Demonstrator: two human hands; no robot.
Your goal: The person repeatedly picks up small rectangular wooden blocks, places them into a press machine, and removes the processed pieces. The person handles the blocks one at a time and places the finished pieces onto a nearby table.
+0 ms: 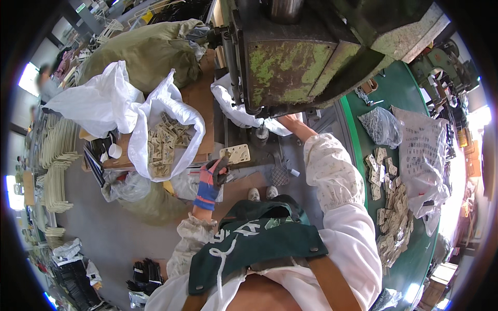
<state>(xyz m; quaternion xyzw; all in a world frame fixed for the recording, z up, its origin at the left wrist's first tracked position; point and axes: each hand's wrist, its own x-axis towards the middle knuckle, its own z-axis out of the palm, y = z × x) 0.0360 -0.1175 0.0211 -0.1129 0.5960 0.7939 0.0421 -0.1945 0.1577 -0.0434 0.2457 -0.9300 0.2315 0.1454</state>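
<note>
My left hand (211,175), in a dark glove with red and blue bands, is closed at the left end of a small cream plate with holes (238,154). The fingertips appear to pinch its edge. The plate lies level in front of a worn green press (290,67). My right hand (292,123), bare below a patterned sleeve cover, reaches to the press's lower edge. Its fingers are mostly hidden there, and what they touch does not show. A metal tool end (262,133) hangs between the two hands, beyond the plate.
At left, an open white sack (194,150) holds many similar plates. A large olive sack (140,54) lies behind it. On the green table (410,98) at right are a heap of plates (394,215), a clear bag of small parts (381,127) and a printed sack (423,150). Stacked cream frames (57,150) stand far left.
</note>
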